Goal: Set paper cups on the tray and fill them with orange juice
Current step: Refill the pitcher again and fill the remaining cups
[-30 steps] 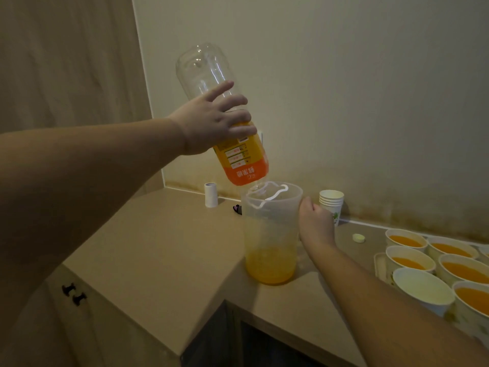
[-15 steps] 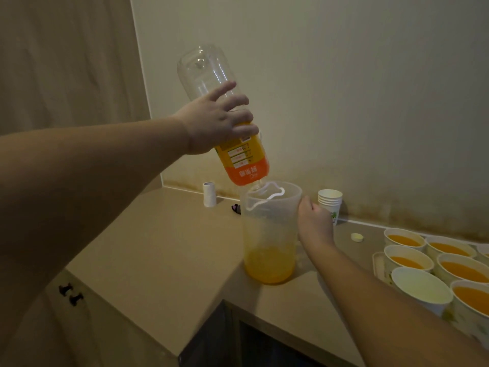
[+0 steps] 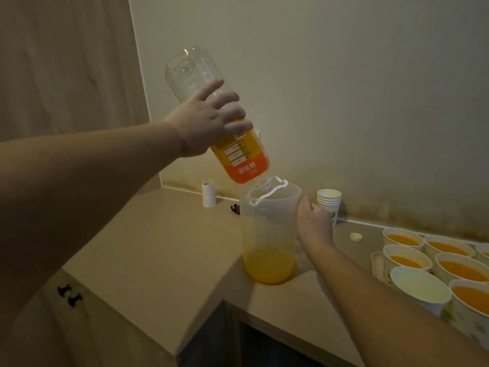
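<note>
My left hand [image 3: 209, 123] wraps round the middle of the orange juice bottle [image 3: 219, 120], fingers curled over its clear upper wall, and I've got it tipped mouth-down. The bottle's long axis runs from its empty base, up and away from my hand, down to the neck just below my hand, where it dips into the rim of the clear plastic pitcher [image 3: 270, 234]. My right hand [image 3: 313, 221] sits on the far side of that pitcher, fingers curled at its handle side, steadying it; I can't see the handle itself behind the knuckles.

Juice sits only in the pitcher's bottom part. The empty paper cup [image 3: 420, 291] lies down and to the right of my right hand, among the filled cups [image 3: 402, 241] on the tray [image 3: 377, 263]. So my right hand is the nearer one for the pour, I reckon. A spare stack of cups [image 3: 329, 201] stands just beyond my right hand, the bottle cap [image 3: 356, 237] beside it on the counter [image 3: 158, 247].
</note>
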`<action>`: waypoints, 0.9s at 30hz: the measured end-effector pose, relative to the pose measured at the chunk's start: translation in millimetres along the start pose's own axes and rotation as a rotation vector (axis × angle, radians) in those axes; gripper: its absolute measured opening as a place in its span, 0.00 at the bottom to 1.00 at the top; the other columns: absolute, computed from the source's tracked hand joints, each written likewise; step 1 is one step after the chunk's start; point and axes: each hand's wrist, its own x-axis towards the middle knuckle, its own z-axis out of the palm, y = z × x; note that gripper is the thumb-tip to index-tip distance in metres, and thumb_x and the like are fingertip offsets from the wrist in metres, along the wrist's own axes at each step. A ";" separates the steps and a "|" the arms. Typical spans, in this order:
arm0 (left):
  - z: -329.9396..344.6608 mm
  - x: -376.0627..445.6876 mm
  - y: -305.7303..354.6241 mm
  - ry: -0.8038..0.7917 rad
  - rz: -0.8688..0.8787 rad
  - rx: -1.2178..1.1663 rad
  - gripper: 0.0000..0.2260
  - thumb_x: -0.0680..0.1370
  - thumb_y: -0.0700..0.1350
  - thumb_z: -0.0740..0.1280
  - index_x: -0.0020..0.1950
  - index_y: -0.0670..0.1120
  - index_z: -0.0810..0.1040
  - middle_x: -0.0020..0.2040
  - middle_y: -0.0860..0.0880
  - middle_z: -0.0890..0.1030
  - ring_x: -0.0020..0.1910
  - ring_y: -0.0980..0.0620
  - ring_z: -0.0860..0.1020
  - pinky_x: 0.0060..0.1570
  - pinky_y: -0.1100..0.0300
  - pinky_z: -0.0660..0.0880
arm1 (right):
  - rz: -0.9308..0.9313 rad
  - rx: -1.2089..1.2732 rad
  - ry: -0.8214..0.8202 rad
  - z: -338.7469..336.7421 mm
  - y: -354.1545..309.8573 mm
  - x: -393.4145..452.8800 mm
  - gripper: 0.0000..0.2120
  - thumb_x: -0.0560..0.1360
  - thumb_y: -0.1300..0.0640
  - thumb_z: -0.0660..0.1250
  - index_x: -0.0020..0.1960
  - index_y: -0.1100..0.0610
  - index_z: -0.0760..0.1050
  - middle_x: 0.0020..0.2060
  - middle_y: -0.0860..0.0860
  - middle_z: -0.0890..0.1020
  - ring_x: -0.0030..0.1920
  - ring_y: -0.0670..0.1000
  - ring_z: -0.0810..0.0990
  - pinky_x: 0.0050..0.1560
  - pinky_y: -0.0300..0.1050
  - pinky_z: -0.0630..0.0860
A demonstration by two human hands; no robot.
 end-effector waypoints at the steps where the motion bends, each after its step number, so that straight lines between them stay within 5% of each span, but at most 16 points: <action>1: 0.6 -1.4 0.8 -0.012 0.000 -0.003 0.41 0.69 0.42 0.80 0.76 0.52 0.63 0.71 0.44 0.72 0.75 0.37 0.65 0.77 0.36 0.49 | -0.003 -0.004 0.002 0.0 0.1 -0.2 0.23 0.82 0.48 0.54 0.36 0.59 0.76 0.31 0.57 0.76 0.36 0.55 0.75 0.38 0.47 0.70; 15: 7.5 -13.6 10.1 -0.062 -0.131 -0.095 0.41 0.69 0.45 0.80 0.76 0.54 0.63 0.71 0.45 0.72 0.74 0.38 0.65 0.77 0.36 0.51 | 0.010 0.025 -0.020 -1.4 -0.7 -2.5 0.22 0.82 0.49 0.54 0.34 0.58 0.74 0.29 0.56 0.72 0.34 0.54 0.73 0.38 0.47 0.68; 21: 17.8 -24.6 31.8 -0.135 -0.452 -0.363 0.41 0.70 0.44 0.78 0.78 0.53 0.61 0.72 0.47 0.72 0.74 0.42 0.65 0.76 0.39 0.53 | 0.023 0.052 -0.017 -4.8 -0.9 -5.0 0.22 0.82 0.48 0.54 0.35 0.58 0.74 0.30 0.55 0.71 0.34 0.54 0.72 0.37 0.46 0.66; 25: 30.5 -38.1 57.4 -0.133 -0.725 -0.665 0.40 0.70 0.48 0.77 0.78 0.53 0.62 0.71 0.47 0.73 0.71 0.43 0.69 0.71 0.45 0.63 | 0.028 0.020 -0.003 -2.4 -1.9 -4.8 0.24 0.82 0.47 0.54 0.36 0.59 0.76 0.31 0.55 0.76 0.39 0.55 0.76 0.51 0.53 0.70; 27: 32.4 -45.7 69.6 -0.093 -0.867 -0.852 0.41 0.67 0.47 0.79 0.77 0.54 0.65 0.68 0.48 0.76 0.67 0.44 0.73 0.66 0.46 0.70 | 0.019 0.016 -0.004 -3.1 -1.6 -3.8 0.24 0.82 0.47 0.54 0.37 0.59 0.77 0.32 0.56 0.76 0.39 0.55 0.76 0.47 0.51 0.71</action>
